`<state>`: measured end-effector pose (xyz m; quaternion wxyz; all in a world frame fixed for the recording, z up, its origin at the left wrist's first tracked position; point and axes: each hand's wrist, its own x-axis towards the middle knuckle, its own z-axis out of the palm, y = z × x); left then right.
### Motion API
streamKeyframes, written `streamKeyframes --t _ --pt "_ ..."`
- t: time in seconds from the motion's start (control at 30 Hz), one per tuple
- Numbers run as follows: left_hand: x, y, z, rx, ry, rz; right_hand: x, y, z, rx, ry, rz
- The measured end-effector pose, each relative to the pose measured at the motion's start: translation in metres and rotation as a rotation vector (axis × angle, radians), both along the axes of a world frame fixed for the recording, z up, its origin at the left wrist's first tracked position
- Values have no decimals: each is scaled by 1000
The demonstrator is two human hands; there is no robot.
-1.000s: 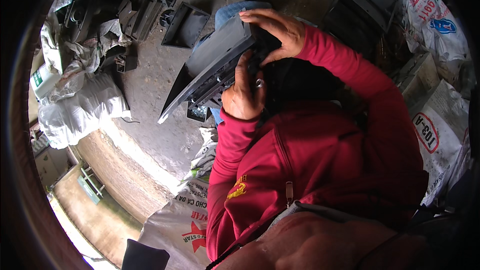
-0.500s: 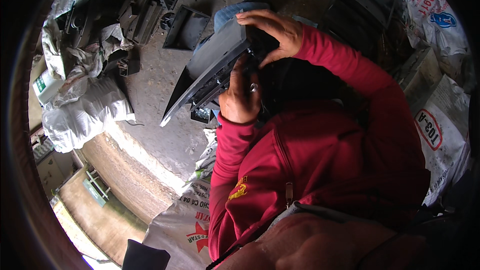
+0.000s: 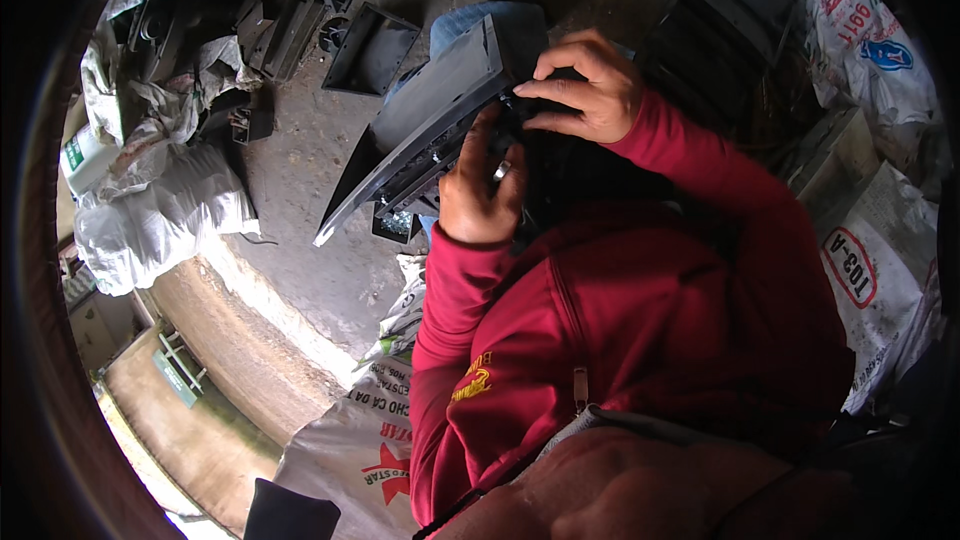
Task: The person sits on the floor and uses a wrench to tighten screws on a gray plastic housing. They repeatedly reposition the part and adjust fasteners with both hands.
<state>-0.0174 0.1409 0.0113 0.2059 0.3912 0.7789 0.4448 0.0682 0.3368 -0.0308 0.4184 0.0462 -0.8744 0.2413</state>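
A dark grey box-like panel (image 3: 440, 90) with a raised rim rests tilted across my lap, its edge with small black fittings turned toward me. My left hand (image 3: 481, 195), a ring on one finger, is closed against that edge, the index finger reaching up to the fittings. What its fingertips grip is hidden in shadow. At the panel's upper right corner, my right hand (image 3: 592, 90) pinches beside a small dark fitting; whatever is between the fingertips is too small to make out. A small black tray (image 3: 396, 228) holding shiny small pieces sits below the panel.
On the concrete floor ahead lies an open dark box (image 3: 371, 50), with more dark metal parts (image 3: 285, 25) to its left. White plastic sacks (image 3: 165, 215) lie at the left. Dark frames (image 3: 735, 0) and printed sacks (image 3: 880, 270) stand at the right. Another printed sack (image 3: 345, 440) lies near my left elbow.
My right hand has let go of the panel's top edge and moved down and right, its fingertips now pinched near the corner fitting. My left hand stays at nearly the same place.
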Motion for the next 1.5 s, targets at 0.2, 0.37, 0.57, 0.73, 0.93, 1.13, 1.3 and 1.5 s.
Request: streamKeyframes --t 0.2,0.37,0.57,0.73,0.93,1.13,1.3,1.5 --pt "-2 -1 0 54 -98 -36 9 -13 3 -183 -211 -27" --pt "-11 -5 0 -10 -353 -47 8 -19 8 -263 -259 -25" --pt "-12 -3 0 55 -599 -24 5 -23 12 -310 -295 -32" --pt "-10 -6 -2 158 -791 -10 3 -24 6 -376 -281 -5" --pt "-6 -9 -11 223 -757 -43 3 -21 -6 -518 -240 108" --pt "0 -9 -13 225 -615 -33 1 -16 -7 -451 -224 149" --pt "2 -6 -12 222 -475 -51 -2 -11 -9 -381 -171 199" --pt "2 -3 -16 129 -240 -21 -6 -5 -12 -301 -163 223"
